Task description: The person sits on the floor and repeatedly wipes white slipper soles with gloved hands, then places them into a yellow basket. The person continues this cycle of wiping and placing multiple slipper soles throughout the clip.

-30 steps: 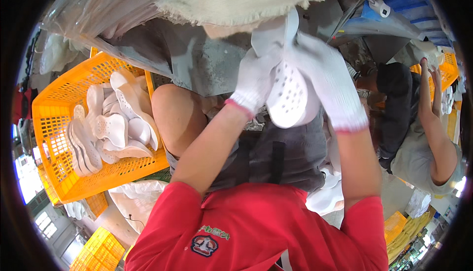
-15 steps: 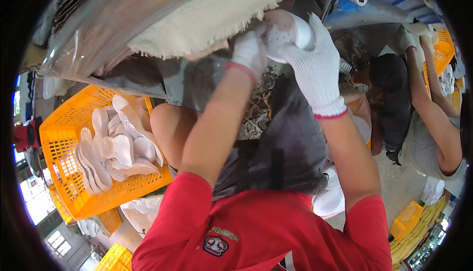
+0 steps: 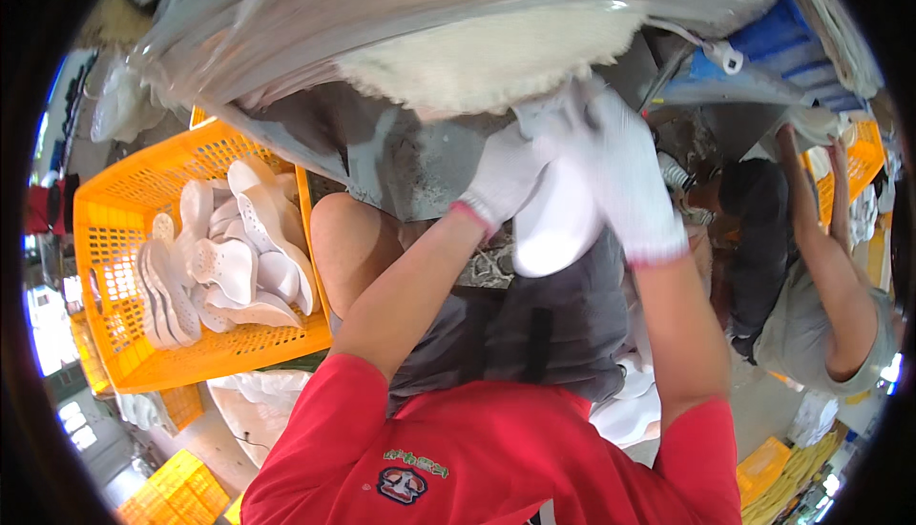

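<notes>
Both my hands wear white knit gloves and grip one white moulded insole point(image 3: 556, 225). Its smooth rounded end hangs toward my lap, while the far end is hidden behind the gloves. My left hand point(image 3: 512, 170) closes on its left edge. Along the other edge my right hand point(image 3: 625, 177) is wrapped, blurred by motion. Just beyond the hands lies the frayed rim of a pale fabric pad point(image 3: 487, 72) on a plastic-covered machine. Whether the insole touches the pad cannot be seen.
To my left an orange crate point(image 3: 205, 368) holds several white perforated insoles point(image 3: 227, 267). More white pieces point(image 3: 634, 411) lie by my right leg. Dark scraps sit under the machine. A co-worker point(image 3: 821, 277) works at the right, near another orange crate point(image 3: 866, 155).
My hands have drawn the insole nearer to me and turned it, so a smooth end now points toward my lap instead of the dotted surface showing. The whole view has shifted slightly.
</notes>
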The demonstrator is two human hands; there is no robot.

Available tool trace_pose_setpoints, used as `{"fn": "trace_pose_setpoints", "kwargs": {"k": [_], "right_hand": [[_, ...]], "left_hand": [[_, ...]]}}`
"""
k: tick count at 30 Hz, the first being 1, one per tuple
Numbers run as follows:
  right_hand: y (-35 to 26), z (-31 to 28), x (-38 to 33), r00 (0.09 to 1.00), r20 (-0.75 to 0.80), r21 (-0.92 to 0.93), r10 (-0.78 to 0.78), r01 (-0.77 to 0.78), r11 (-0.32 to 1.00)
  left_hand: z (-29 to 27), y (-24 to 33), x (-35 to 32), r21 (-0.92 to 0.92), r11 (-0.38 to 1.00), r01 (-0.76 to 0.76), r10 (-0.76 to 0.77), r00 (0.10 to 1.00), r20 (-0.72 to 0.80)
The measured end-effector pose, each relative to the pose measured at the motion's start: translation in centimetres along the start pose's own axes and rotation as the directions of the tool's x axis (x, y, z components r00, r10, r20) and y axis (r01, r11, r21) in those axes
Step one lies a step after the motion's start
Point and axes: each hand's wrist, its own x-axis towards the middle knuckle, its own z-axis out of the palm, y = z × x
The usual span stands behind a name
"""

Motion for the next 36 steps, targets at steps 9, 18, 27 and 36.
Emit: {"fn": "trace_pose_setpoints", "kwargs": {"k": [9, 18, 27, 36], "right_hand": [[4.6, -0.5, -7.8, 0.711, 0.313, -0.520, -0.629, 0.683, 0.513], [0.7, 7.9, -3.6, 0.804, 0.106, -0.429, -0.585, 0.568, 0.703], [-0.5, 9.1, -2.3, 0.868, 0.020, -0.560, -0.496, 0.420, 0.714], [-3.0, 6.0, -6.8, 0.921, 0.378, 0.119, -0.094, 0.053, 0.992]], "left_hand": [[-1.6, 0.1, -2.3, -0.896, 0.131, 0.425, -0.175, 0.899, 0.401], [-3.6, -3.5, 0.7, -0.944, 0.260, 0.201, -0.614, 0.789, -0.002], [-1.1, -6.5, -1.6, -0.282, 0.947, -0.155, 0.007, 0.885, -0.465], [-4.8, -1.7, -0.9, -0.879, -0.045, 0.475, -0.401, 0.797, 0.452]]}}
